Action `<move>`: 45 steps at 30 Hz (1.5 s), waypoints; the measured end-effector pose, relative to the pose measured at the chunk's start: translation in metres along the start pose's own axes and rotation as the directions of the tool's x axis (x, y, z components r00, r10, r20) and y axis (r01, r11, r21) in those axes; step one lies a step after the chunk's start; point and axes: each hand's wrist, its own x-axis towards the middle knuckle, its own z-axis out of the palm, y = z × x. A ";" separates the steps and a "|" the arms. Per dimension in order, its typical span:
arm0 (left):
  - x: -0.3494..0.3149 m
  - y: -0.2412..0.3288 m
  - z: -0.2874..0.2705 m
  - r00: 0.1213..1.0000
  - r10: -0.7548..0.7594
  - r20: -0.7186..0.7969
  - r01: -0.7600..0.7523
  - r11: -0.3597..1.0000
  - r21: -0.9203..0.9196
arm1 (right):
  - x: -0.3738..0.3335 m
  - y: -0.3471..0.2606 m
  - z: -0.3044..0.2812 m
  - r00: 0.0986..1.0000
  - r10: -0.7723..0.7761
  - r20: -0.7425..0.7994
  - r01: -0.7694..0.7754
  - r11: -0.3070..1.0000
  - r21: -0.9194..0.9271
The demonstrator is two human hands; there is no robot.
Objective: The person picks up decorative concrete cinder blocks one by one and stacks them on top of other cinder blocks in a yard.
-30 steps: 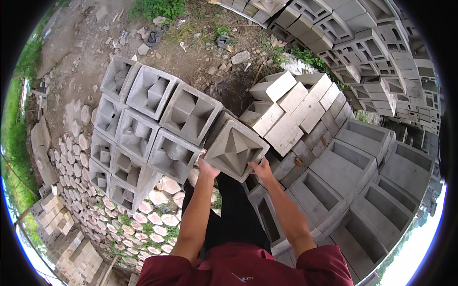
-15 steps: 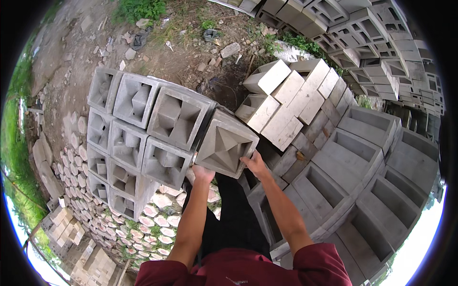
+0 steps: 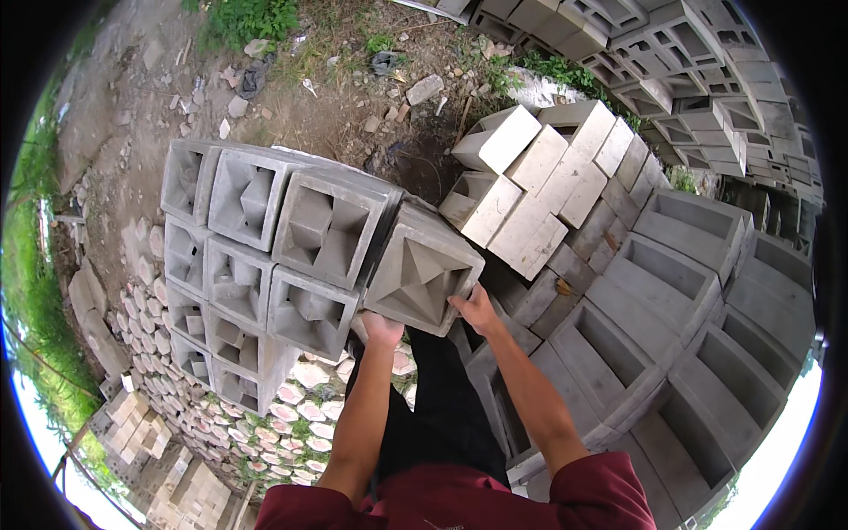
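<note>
Left hand (image 3: 383, 329) shifted off left corner of held block (image 3: 422, 276), onto lower edge, view turned

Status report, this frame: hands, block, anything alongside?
Left hand at lower-left corner of recessed block, right hand gripping its right edge. Stacked blocks close on its left, contact unclear. Pale blocks beyond, upper right.

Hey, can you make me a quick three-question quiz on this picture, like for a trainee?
1. True or false: the left hand and the right hand are both on the same grey block.
2. Which hand is nearer the stack of pale blocks?
3. The person's shirt is: A green, B maroon, C white.

Key: 1 true; 2 the right hand; 3 B.
</note>
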 end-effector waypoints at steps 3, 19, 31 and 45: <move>0.002 0.001 -0.002 0.998 0.021 -0.062 -0.017 0.998 0.065 | 0.002 -0.001 0.004 1.000 -0.018 -0.002 0.018 1.000 -0.002; 0.006 -0.004 0.018 0.996 0.067 -0.062 -0.057 0.988 0.146 | 0.013 0.012 -0.002 0.976 -0.215 -0.008 0.212 0.968 -0.137; -0.069 0.035 -0.008 0.986 0.123 -0.115 -0.016 0.748 0.663 | -0.058 -0.030 0.068 0.779 -0.571 -0.260 0.238 0.652 -0.720; -0.258 0.209 -0.045 0.814 0.564 0.140 -0.551 0.674 0.492 | -0.186 -0.037 0.260 0.822 -0.409 0.396 0.569 0.586 -0.576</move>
